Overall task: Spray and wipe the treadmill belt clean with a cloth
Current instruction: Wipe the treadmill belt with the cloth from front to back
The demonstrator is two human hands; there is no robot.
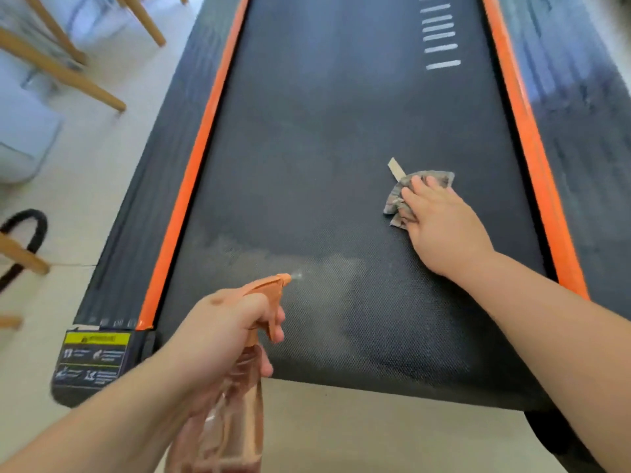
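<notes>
The black treadmill belt (324,158) runs away from me between two orange side strips. My left hand (222,329) grips an orange spray bottle (235,414) by its neck, a finger curled on the trigger, the nozzle aimed at the near belt. A pale misted patch (327,288) lies just ahead of the nozzle. My right hand (440,227) presses flat on a crumpled grey cloth (413,189) on the belt's right side. A small pale tag sticks out from the cloth's far edge.
Wooden chair legs (68,76) stand on the pale floor at the left. A black curved tube (30,233) lies by the left edge. A yellow warning sticker (94,356) marks the treadmill's near left corner. White stripes (440,39) are printed on the far belt.
</notes>
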